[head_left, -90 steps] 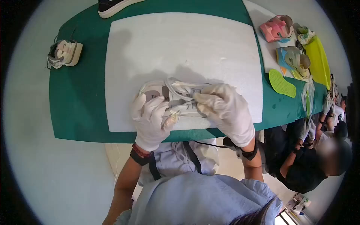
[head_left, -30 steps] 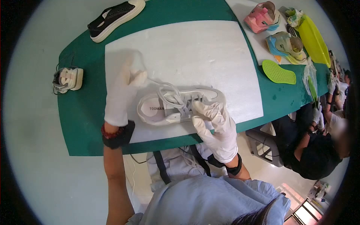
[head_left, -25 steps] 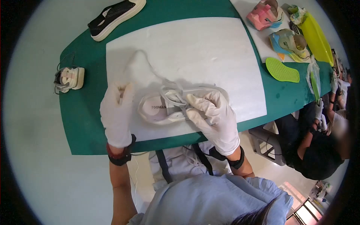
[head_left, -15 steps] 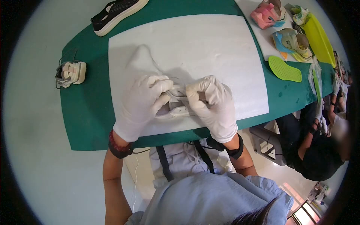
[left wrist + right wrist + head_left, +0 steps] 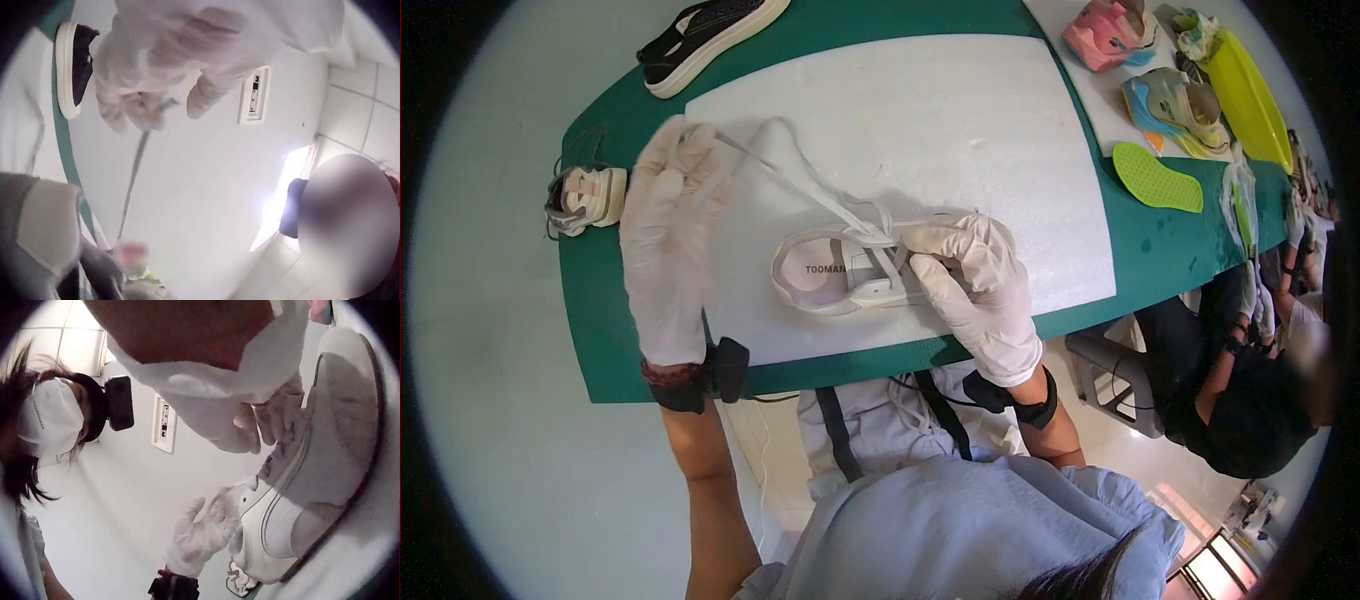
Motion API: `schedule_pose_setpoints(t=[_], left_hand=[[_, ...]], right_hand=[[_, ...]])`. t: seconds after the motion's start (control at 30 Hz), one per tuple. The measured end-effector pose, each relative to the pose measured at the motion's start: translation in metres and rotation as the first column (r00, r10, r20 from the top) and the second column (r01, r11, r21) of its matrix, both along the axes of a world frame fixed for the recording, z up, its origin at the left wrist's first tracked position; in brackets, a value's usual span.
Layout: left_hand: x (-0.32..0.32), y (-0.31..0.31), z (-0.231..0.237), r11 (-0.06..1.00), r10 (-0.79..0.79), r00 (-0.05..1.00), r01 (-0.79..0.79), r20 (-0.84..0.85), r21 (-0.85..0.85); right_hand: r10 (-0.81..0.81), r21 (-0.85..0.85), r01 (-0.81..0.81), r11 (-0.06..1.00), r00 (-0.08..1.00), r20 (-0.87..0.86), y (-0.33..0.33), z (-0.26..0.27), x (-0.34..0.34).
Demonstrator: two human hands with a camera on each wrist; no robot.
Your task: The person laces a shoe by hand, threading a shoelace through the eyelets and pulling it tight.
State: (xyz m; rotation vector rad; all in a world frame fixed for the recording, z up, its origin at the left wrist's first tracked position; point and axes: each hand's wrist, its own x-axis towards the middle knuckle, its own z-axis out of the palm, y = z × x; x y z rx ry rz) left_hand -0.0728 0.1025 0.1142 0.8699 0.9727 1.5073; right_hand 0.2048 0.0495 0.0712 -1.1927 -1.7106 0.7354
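Note:
A white lace-up sneaker [image 5: 872, 291] lies sideways on the white board, toe to the right, with "TOOMAN" on its insole. My gloved left hand [image 5: 668, 235] is raised at the board's left edge and pinches a white shoelace [image 5: 805, 192], which runs straight from its fingertips to the eyelets. In the left wrist view the lace [image 5: 132, 178] stretches away from the fingers. My gloved right hand [image 5: 980, 290] grips the sneaker at the lacing, covering much of the front half. The right wrist view shows its curled fingertips right at the lace rows of the sneaker [image 5: 337, 437].
The white board [image 5: 960, 100] covers the middle of a green table [image 5: 615, 320]. A black shoe [image 5: 705, 40] and a beige shoe [image 5: 590, 197] stand to the left. Colourful shoes [image 5: 1175, 105], a lime insole [image 5: 1157, 178] and a yellow tray [image 5: 1250, 100] are at right.
Half a second ago both hands were together at the lacing. Since then my left hand has moved up and left, drawing the lace out, while my right hand has stayed at the sneaker.

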Motion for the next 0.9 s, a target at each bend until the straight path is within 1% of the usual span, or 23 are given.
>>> schedule_pose_setpoints(t=[0.03, 0.07, 0.1, 0.13, 0.2, 0.23, 0.27, 0.33, 0.37, 0.4, 0.47, 0.5, 0.53, 0.57, 0.63, 0.67, 0.73, 0.87, 0.9], left_hand=[[0.006, -0.001, 0.000, 0.993, 0.112, 0.920, -0.115, -0.375, 0.014], [0.012, -0.004, -0.001, 0.974, 0.203, 0.695, -0.214, -0.690, 0.071], [0.015, -0.007, -0.002, 0.946, 0.259, 0.360, -0.283, -0.896, 0.159], [0.014, -0.012, -0.004, 0.949, 0.257, 0.315, -0.262, -0.914, 0.176], [0.011, -0.027, -0.013, 0.954, 0.256, 0.225, -0.215, -0.940, 0.208], [0.018, -0.040, -0.017, 0.961, 0.257, 0.382, -0.201, -0.888, 0.192], [0.031, -0.055, -0.019, 0.966, 0.251, 0.527, -0.186, -0.812, 0.178], [0.049, -0.080, -0.017, 0.971, 0.185, 0.234, 0.109, -0.955, 0.214], [0.060, -0.083, -0.021, 0.961, 0.164, 0.224, 0.182, -0.961, 0.206], [0.067, -0.084, -0.027, 0.946, 0.143, 0.214, 0.256, -0.966, 0.196], [0.074, -0.083, -0.038, 0.946, 0.160, 0.095, 0.271, -0.983, 0.180], [0.075, -0.083, -0.045, 0.945, 0.168, 0.036, 0.278, -0.985, 0.171], [0.073, -0.084, -0.053, 0.936, 0.207, -0.002, 0.291, -0.978, 0.197], [0.072, -0.084, -0.060, 0.929, 0.236, 0.024, 0.289, -0.972, 0.232], [0.070, -0.079, -0.067, 0.909, 0.295, 0.077, 0.286, -0.952, 0.305], [0.070, -0.079, -0.066, 0.914, 0.281, 0.059, 0.287, -0.958, 0.286], [0.068, -0.080, -0.063, 0.927, 0.247, 0.020, 0.287, -0.969, 0.242], [0.066, -0.078, -0.065, 0.917, 0.264, 0.074, 0.291, -0.962, 0.274], [0.066, -0.078, -0.066, 0.914, 0.271, 0.089, 0.289, -0.958, 0.285]], right_hand=[[-0.024, 0.019, 0.025, 1.000, 0.999, -0.023, -0.002, -0.001, -0.001], [-0.035, -0.041, 0.035, 0.999, 0.999, -0.005, -0.006, 0.000, 0.000], [-0.045, -0.101, 0.046, 0.994, 0.999, 0.014, -0.011, 0.005, 0.000], [-0.053, -0.160, 0.057, 0.985, 0.998, 0.033, -0.014, 0.009, 0.001], [-0.025, -0.145, 0.047, 0.988, 0.989, 0.144, -0.015, 0.021, -0.003], [-0.012, -0.141, 0.041, 0.989, 0.980, 0.201, -0.015, 0.024, -0.006], [-0.028, -0.092, 0.054, 0.994, 0.963, 0.270, -0.013, 0.025, -0.011], [-0.029, -0.097, 0.068, 0.993, 0.934, 0.356, -0.009, 0.018, -0.017], [-0.028, -0.098, 0.073, 0.992, 0.916, 0.400, -0.008, 0.015, -0.020], [-0.044, -0.088, 0.084, 0.993, 0.923, 0.382, -0.008, 0.014, -0.021], [-0.075, -0.070, 0.106, 0.992, 0.934, 0.349, -0.008, 0.014, -0.021], [-0.080, -0.072, 0.113, 0.991, 0.929, 0.361, -0.009, 0.013, -0.022], [-0.086, -0.074, 0.122, 0.990, 0.924, 0.372, -0.010, 0.012, -0.023], [-0.093, -0.077, 0.132, 0.988, 0.920, 0.382, -0.010, 0.012, -0.025], [-0.082, -0.235, 0.148, 0.961, 0.960, 0.267, -0.008, 0.012, -0.027], [-0.082, -0.312, 0.145, 0.939, 0.975, 0.204, -0.006, 0.012, -0.029], [-0.074, -0.333, 0.106, 0.937, 0.992, 0.106, -0.007, 0.003, -0.030], [-0.063, -0.400, 0.035, 0.916, 0.996, -0.057, -0.007, -0.001, -0.026], [-0.063, -0.396, 0.035, 0.917, 0.996, -0.058, -0.008, 0.001, -0.025]])
